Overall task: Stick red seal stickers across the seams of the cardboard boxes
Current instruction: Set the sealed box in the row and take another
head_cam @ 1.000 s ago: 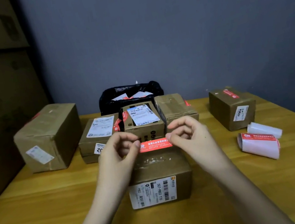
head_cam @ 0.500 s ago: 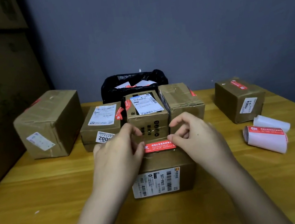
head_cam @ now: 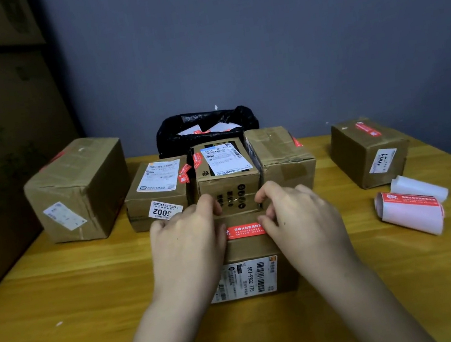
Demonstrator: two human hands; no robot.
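Observation:
A small cardboard box (head_cam: 253, 246) with a white barcode label stands on the wooden table (head_cam: 62, 295) right in front of me. A red seal sticker (head_cam: 245, 231) lies across its top near the far edge. My left hand (head_cam: 187, 240) holds the sticker's left end and my right hand (head_cam: 300, 218) holds its right end, thumbs down on the sticker. The curled fingers of both hands reach over the box's far edge. Both sticker ends are hidden under my hands.
Behind it stand three boxes in a row (head_cam: 228, 176), a large box (head_cam: 76, 189) at the left and one box (head_cam: 369, 150) at the right. Two sticker rolls (head_cam: 409, 211) lie at the right. A black bag (head_cam: 206, 127) with scraps sits against the wall.
Both hands lowered the sticker from the air onto the top of the near box. The view shifted slightly downward and closer.

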